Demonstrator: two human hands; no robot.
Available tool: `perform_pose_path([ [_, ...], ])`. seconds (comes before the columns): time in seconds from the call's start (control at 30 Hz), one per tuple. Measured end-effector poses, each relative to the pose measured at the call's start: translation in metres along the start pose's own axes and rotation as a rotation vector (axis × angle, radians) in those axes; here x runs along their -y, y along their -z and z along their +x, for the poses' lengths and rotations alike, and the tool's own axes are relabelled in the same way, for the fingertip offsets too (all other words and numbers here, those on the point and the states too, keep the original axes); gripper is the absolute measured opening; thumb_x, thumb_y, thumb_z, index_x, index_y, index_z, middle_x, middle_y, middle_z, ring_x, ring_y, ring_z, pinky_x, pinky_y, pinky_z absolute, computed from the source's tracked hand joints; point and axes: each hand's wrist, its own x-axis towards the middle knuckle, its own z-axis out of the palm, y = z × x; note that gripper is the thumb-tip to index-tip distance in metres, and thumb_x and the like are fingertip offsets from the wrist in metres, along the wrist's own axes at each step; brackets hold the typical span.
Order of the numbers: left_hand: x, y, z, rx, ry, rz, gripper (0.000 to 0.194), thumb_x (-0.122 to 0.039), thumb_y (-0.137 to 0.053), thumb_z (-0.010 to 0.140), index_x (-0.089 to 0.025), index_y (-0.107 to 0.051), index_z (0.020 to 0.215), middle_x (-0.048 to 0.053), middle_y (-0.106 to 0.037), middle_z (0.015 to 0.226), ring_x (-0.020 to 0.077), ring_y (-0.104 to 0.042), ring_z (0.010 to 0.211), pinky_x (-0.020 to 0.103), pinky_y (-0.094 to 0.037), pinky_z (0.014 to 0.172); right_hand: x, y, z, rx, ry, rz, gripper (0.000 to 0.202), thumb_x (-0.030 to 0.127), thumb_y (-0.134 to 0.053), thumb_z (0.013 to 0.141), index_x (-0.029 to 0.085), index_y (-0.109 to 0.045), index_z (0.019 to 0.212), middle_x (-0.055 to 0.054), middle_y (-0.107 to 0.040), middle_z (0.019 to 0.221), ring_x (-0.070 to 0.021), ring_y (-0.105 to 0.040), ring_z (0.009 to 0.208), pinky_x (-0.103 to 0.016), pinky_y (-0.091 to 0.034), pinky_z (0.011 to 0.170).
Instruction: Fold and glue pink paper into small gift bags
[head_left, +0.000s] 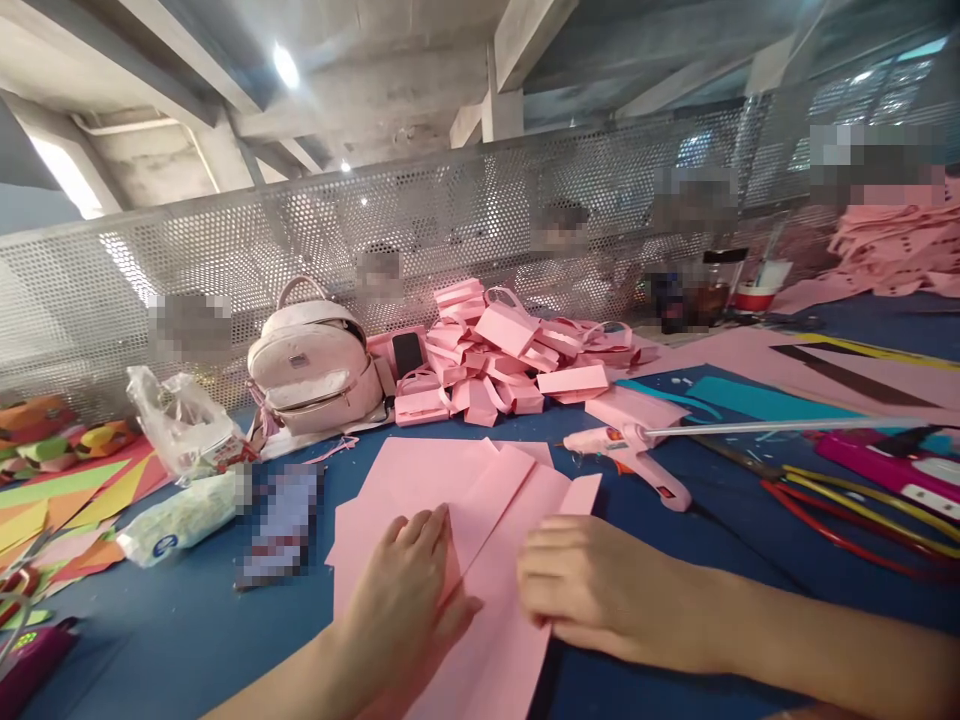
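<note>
A plain pink paper sheet [506, 600], partly folded, lies on the counter [172, 630] between the left grip [405, 570] and the right grip [581, 580], with both touching it. Its straight-edged flap slants from just beside the left grip's fingers, away and to the right. One corner juts out beyond the right grip. Flat pink sheets [397, 475] with staggered edges spread underneath, reaching past the left grip.

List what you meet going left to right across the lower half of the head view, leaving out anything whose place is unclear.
Purple device → white packet → blurred blue item → left hand on pink paper → right hand → red-and-yellow handles.
</note>
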Motion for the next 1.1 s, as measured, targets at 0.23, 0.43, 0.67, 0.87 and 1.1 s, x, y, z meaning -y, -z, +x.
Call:
perform_pose_path([
  [0.23, -0.012, 0.001, 0.012, 0.036, -0.027, 0.187, 0.030, 0.000, -0.048, 0.086, -0.008, -0.071, 0.103, 0.021, -0.067, 0.106, 0.0309, -0.066, 0.094, 0.041, -0.052, 0.074, 0.014, -0.006, -0.022, -0.019, 0.038, -0.188, 0.020, 0.006, -0.049, 0.092, 0.020, -0.057, 0.080, -0.001, -0.063, 0.077, -0.0177, -0.049, 0.066, -0.032, -0.032, 0.059],
  [0.43, 0.001, -0.008, 0.021, -0.023, 0.133, -0.102, 0.029, 0.002, -0.043, 0.083, -0.013, -0.068, 0.086, 0.013, -0.065, 0.075, 0.0240, -0.063, 0.067, 0.032, -0.043, 0.059, 0.011, -0.013, -0.021, -0.033, 0.036, -0.201, 0.012, 0.012, -0.056, 0.091, 0.021, -0.058, 0.083, 0.001, -0.064, 0.077, -0.0177, -0.051, 0.067, -0.034, -0.035, 0.060],
  [0.67, 0.058, 0.026, 0.032, -0.101, 0.231, -0.538, 0.032, -0.025, -0.050, 0.090, -0.019, -0.051, 0.058, -0.001, -0.045, 0.055, 0.0153, -0.045, 0.056, 0.027, -0.027, 0.055, 0.004, -0.015, -0.010, -0.099, -0.086, -0.158, 0.018, 0.023, -0.069, 0.087, 0.019, -0.060, 0.102, -0.003, -0.065, 0.092, -0.0192, -0.055, 0.078, -0.032, -0.037, 0.067],
  [0.87, 0.108, 0.033, 0.021, -0.043, 0.274, -1.043, 0.047, -0.059, -0.055, 0.087, -0.017, -0.053, 0.067, -0.003, -0.047, 0.059, 0.0101, -0.041, 0.051, 0.022, -0.030, 0.050, -0.004, -0.011, -0.002, -0.299, 0.022, -0.376, 0.027, 0.005, -0.043, 0.096, 0.018, -0.061, 0.081, -0.002, -0.058, 0.082, -0.0177, -0.043, 0.074, -0.033, -0.035, 0.072],
  [1.1, 0.102, 0.022, -0.003, -0.017, 0.379, -1.404, 0.050, -0.063, -0.066, 0.081, -0.014, -0.063, 0.089, 0.004, -0.066, 0.070, 0.0175, -0.064, 0.061, 0.026, -0.049, 0.059, -0.015, 0.012, -0.004, -0.407, -0.023, -0.572, 0.035, 0.007, -0.037, 0.100, 0.020, -0.069, 0.092, -0.003, -0.060, 0.075, -0.0194, -0.048, 0.071, -0.035, -0.037, 0.072],
])
